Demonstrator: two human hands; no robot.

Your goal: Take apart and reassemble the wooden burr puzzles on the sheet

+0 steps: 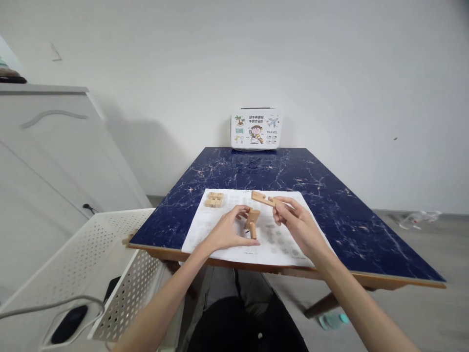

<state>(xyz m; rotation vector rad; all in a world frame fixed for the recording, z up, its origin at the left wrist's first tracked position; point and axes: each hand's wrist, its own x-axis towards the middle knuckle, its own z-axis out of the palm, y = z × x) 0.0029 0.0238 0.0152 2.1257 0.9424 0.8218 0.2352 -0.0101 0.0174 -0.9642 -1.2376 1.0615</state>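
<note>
My left hand (233,230) grips some joined notched wooden puzzle pieces (252,222) between thumb and fingers, just above the printed sheet. In my right hand (295,217) is a single notched wooden puzzle piece (262,198), pinched at its right end. It slants up to the left, with a cut-out showing along its upper edge. The two held parts are close but apart. More wooden pieces (214,199) lie together on the sheet's upper left corner. Under both hands is the white instruction sheet (198,230), with faint diagrams too small to read.
The sheet lies at the near edge of a blue marble-patterned table (234,171). A white cartoon-printed case (255,128) stands at the far end against the wall. Left of the table are a white perforated basket (128,288) and a white cabinet (54,146). A bottle (332,320) lies on the floor.
</note>
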